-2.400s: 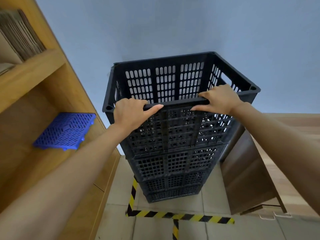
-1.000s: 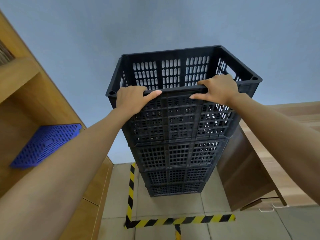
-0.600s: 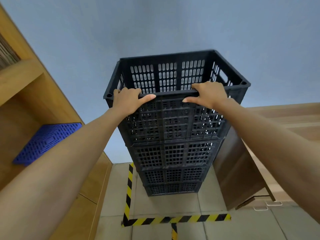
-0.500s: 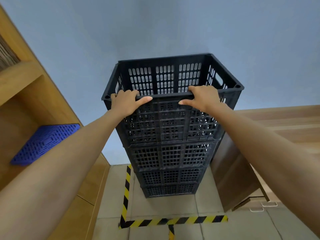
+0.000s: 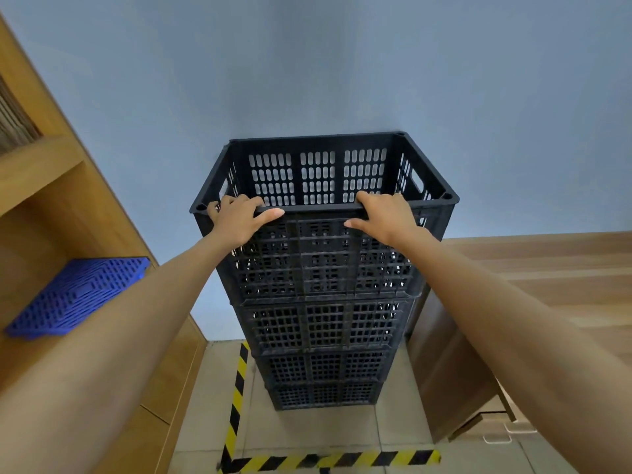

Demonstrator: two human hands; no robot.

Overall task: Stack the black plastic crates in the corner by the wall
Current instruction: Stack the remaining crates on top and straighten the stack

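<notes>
Both hands clamp the near rim of the top crate: the left hand curls its fingers over the edge with the thumb along the front, and the right hand does likewise. Nothing shows inside it (only the slotted far wall is visible). Below the hands three more black crates stand stacked on the floor, against the blue wall beyond.

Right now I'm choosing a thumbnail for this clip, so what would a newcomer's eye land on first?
The tall stack of black crates in the middle, standing on the floor against the blue-grey wall. Next, the left hand and right hand, both gripping the near rim of the top crate. Then the bright blue grid panel on the wooden shelf at left, and the yellow-black floor tape below.
</notes>
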